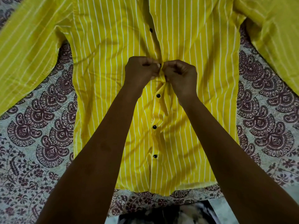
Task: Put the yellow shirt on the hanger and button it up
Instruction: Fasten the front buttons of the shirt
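Forearms: two bare forearms reach from the near edge toward the middle of the scene, converging over the shirt front.
Left hand (142,70): curled, fingertips pinching the shirt's front edge at the placket, just left of a dark button.
Right hand (180,75): curled, pinching the opposite front edge, knuckles almost touching the left hand.
Button between hands (160,65): small, dark, half hidden at the fingertips.
Yellow shirt (113,50): bright yellow with thin white stripes, lying flat and face up beneath both hands, sleeves spread to the far left and far right, hem nearest the viewer.
Fastened buttons (155,127): three dark buttons closed below the hands; another sits farther up.
Bedsheet (37,126): pale cloth printed with maroon paisley, under the shirt.
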